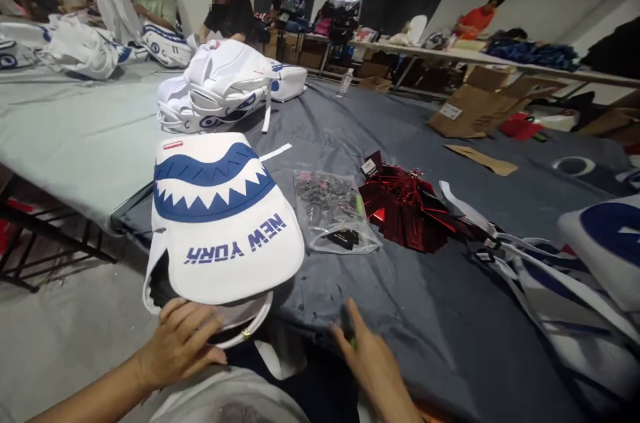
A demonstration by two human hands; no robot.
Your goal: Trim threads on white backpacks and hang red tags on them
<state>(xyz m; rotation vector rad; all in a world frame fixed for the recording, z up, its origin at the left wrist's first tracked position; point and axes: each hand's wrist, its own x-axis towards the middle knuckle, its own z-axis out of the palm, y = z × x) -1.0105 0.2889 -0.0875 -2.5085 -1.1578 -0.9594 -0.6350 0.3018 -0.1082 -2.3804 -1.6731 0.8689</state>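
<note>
Two bare hands are seen at the near edge of a grey-covered table [410, 316]. The left hand [183, 343] is laid with fingers spread on the near rim of a white backpack [220, 223], printed with a blue shark mouth and "NEW YORK". The right hand [367, 360] is held open just above the cloth, touching nothing. Beyond it, a clear plastic bag [335, 213] and red foil tags [407, 206] are lying.

Left hand [183, 342] and forearm: bare, no sleeve, watch or ring visible. Right hand [367, 360]: bare, no glove; a small green item shows at the fingers, identity unclear. White garment visible at lower frame, below the forearm.
</note>
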